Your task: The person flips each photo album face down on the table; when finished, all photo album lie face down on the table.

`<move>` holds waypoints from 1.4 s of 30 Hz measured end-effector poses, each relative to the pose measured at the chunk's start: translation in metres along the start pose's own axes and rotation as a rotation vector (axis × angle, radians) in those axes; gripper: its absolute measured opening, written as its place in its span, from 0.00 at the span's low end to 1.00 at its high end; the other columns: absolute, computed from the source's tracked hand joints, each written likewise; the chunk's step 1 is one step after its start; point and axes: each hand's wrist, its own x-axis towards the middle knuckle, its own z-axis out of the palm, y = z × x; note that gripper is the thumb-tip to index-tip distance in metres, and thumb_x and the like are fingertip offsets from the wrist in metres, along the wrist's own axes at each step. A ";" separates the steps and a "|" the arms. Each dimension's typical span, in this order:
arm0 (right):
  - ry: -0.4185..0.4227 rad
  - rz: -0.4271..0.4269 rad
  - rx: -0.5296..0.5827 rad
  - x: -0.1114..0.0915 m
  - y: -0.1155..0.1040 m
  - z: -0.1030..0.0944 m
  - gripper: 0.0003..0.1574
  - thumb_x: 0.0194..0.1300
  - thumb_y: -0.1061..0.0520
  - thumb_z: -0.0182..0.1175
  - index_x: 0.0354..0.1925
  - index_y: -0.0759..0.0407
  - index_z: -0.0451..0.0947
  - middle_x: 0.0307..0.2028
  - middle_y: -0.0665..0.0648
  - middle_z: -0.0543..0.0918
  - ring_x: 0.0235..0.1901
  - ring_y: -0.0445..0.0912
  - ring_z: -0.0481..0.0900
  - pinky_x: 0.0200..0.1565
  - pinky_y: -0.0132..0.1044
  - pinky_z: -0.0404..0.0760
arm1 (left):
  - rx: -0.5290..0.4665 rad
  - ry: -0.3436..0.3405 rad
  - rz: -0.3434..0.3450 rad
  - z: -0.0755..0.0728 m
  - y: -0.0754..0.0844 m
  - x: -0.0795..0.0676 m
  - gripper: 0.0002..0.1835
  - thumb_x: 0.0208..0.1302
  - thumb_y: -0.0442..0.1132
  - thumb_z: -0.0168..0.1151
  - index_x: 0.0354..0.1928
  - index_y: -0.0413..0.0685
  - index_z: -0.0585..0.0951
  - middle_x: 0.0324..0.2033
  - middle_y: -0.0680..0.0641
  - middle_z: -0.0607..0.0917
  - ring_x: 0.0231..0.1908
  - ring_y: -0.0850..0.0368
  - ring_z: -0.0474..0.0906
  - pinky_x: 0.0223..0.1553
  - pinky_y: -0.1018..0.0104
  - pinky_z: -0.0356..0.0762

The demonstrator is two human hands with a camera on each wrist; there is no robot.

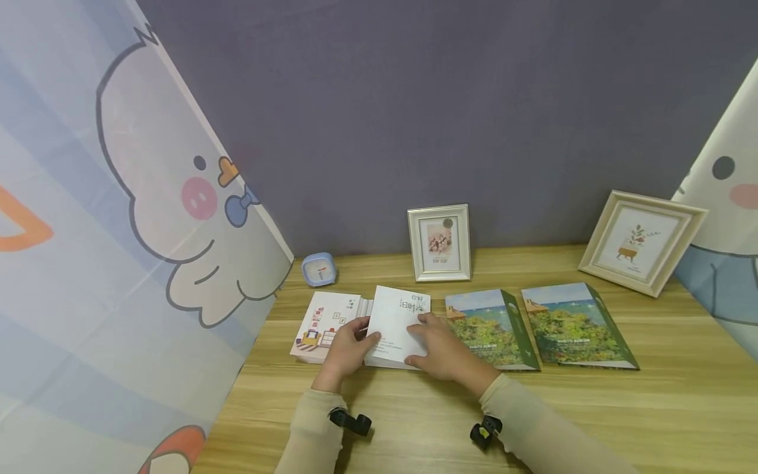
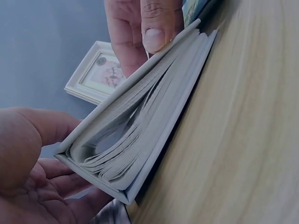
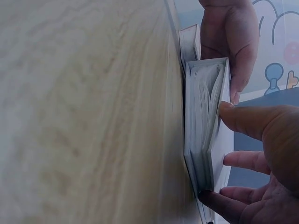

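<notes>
Head view: beside the illustrated book (image 1: 314, 319), the white book (image 1: 392, 319) is gripped by the curled left hand (image 1: 346, 349), its cover touched by the loosely spread right hand (image 1: 443, 347); straightening seems underway, then careful release.

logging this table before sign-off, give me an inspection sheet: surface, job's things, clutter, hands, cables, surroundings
Surface: wood-grain table, pale brown.
Job's things: white book in the middle; furniture-print book to its left; two photo albums to its right.
Clutter: blue clock, floral picture frame, plant picture frame, towards the back.
Hands: left hand grips the white book's left side; right hand rests on its cover.
Cables: nothing seen.
Surroundings: grey backdrop behind; cartoon-printed panels at both sides.
</notes>
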 end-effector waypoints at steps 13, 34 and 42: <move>0.011 0.022 0.030 0.000 -0.001 -0.002 0.42 0.58 0.44 0.80 0.65 0.61 0.81 0.70 0.69 0.71 0.69 0.67 0.69 0.69 0.61 0.70 | -0.052 0.041 0.016 0.005 0.001 0.000 0.27 0.73 0.42 0.67 0.67 0.34 0.77 0.59 0.36 0.83 0.59 0.41 0.81 0.61 0.50 0.81; 0.000 0.014 0.039 -0.002 -0.002 -0.007 0.43 0.62 0.43 0.77 0.69 0.58 0.77 0.71 0.66 0.71 0.70 0.64 0.69 0.68 0.59 0.72 | -0.199 0.096 0.028 0.004 0.000 0.000 0.27 0.70 0.45 0.70 0.67 0.42 0.79 0.61 0.36 0.82 0.61 0.39 0.80 0.58 0.51 0.83; -0.005 0.016 0.048 -0.001 -0.001 -0.007 0.43 0.63 0.43 0.76 0.70 0.58 0.76 0.71 0.66 0.71 0.70 0.63 0.70 0.68 0.59 0.73 | -0.216 0.144 0.030 0.004 0.003 -0.001 0.26 0.70 0.47 0.70 0.66 0.45 0.81 0.62 0.38 0.81 0.62 0.40 0.79 0.57 0.51 0.83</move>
